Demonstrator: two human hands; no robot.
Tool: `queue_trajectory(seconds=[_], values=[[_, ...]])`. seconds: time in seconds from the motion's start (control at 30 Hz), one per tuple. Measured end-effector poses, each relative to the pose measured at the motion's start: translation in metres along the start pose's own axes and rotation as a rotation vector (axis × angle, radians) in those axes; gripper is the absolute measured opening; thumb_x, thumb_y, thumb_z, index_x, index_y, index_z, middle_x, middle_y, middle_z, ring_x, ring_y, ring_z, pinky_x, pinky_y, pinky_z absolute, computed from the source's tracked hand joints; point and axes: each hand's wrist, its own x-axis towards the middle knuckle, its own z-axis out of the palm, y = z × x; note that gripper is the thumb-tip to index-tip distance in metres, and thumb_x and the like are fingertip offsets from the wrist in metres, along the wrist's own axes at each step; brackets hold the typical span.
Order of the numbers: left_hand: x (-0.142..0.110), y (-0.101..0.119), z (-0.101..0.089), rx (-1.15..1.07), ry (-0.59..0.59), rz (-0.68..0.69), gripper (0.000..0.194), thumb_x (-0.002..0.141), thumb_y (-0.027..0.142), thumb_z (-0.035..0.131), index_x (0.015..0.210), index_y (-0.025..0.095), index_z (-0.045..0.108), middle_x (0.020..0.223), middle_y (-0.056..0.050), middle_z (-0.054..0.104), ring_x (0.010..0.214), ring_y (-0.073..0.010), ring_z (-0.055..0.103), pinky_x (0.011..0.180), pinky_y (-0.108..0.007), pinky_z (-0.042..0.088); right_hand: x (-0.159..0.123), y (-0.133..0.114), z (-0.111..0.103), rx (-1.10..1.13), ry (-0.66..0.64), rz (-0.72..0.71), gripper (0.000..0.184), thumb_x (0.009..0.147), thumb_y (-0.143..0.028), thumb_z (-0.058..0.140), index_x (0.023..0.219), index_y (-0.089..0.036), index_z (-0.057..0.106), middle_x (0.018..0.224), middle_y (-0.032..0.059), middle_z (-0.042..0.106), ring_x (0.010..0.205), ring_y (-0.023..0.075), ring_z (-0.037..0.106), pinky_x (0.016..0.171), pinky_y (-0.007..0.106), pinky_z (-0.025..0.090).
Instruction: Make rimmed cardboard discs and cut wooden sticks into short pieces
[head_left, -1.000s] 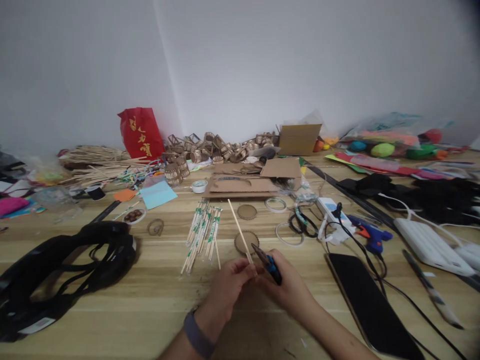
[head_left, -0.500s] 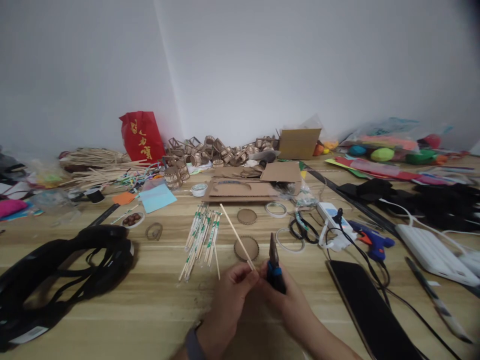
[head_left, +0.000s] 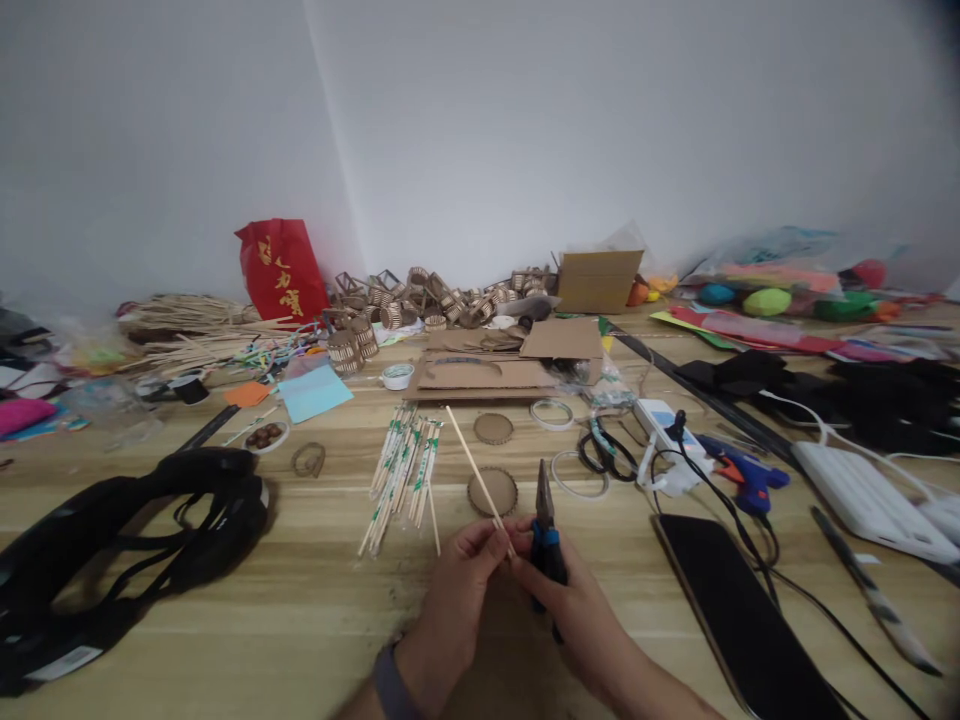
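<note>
Pinched in my left hand (head_left: 463,585) is a thin wooden chopstick (head_left: 474,466), which tilts up and to the left. My right hand (head_left: 577,600) is wrapped round the blue-and-black handles of a pair of pliers (head_left: 546,520), their jaws pointing away from me. The fingers of both hands meet at the stick's lower end. Just beyond them lies a round cardboard disc (head_left: 493,493) with a notched rim, and a second disc (head_left: 493,429) is farther back. Left of the stick, several paper-wrapped chopsticks (head_left: 405,470) lie in a loose bundle.
On the left are a black head strap (head_left: 127,550) and a small dish of brown beads (head_left: 267,438). Cardboard sheets (head_left: 487,378) lie behind the discs. To the right are tape rings (head_left: 580,474), a glue gun (head_left: 750,478), a phone (head_left: 731,610) and a white power bank (head_left: 870,500).
The pliers have turned in my right hand, so more of their handles shows. The stick's upper tip has shifted slightly to the right. Both hands stay close together.
</note>
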Motion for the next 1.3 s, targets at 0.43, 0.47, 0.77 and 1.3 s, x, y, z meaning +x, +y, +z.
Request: queue_trajectory(seconds=[0.43,0.47,0.77,1.3], values=[[0.001,0.007,-0.006,-0.220,0.026,-0.188,0.035,0.053,0.038,0.087,0.071,0.014,0.070,0.073,-0.005,0.069,0.069,-0.0154,0.060,0.067,-0.026,0.044,0.001,0.003,-0.005,-0.191,-0.011,-0.082,0.041,0.066,-0.045,0.074,0.092,-0.022,0.054,0.083,0.0049,0.069,0.079,0.0226,0.064,0.073,0.035,0.052],[0.000,0.007,-0.005,-0.212,0.011,-0.185,0.034,0.053,0.038,0.086,0.070,0.014,0.070,0.073,-0.005,0.068,0.067,-0.0148,0.059,0.066,-0.026,0.044,0.002,0.003,-0.005,-0.194,-0.012,-0.076,0.041,0.065,-0.045,0.074,0.092,-0.022,0.053,0.081,0.0043,0.068,0.077,0.0223,0.065,0.071,0.034,0.052],[0.000,0.015,-0.008,0.020,-0.050,-0.121,0.039,0.060,0.047,0.080,0.072,0.012,0.068,0.065,-0.004,0.064,0.061,-0.0141,0.055,0.061,-0.026,0.040,0.004,0.006,-0.007,-0.263,-0.098,-0.052,0.042,0.064,-0.041,0.072,0.097,-0.021,0.053,0.086,0.0050,0.067,0.081,0.0227,0.062,0.077,0.035,0.049],[0.001,0.028,-0.023,0.357,-0.116,-0.300,0.042,0.058,0.054,0.074,0.068,0.015,0.062,0.063,-0.001,0.062,0.058,-0.0137,0.054,0.059,-0.026,0.039,-0.014,-0.070,-0.051,-0.384,-0.381,0.556,0.034,0.047,-0.018,0.050,0.079,-0.020,0.063,0.070,-0.0015,0.058,0.061,0.0112,0.047,0.050,0.020,0.033]])
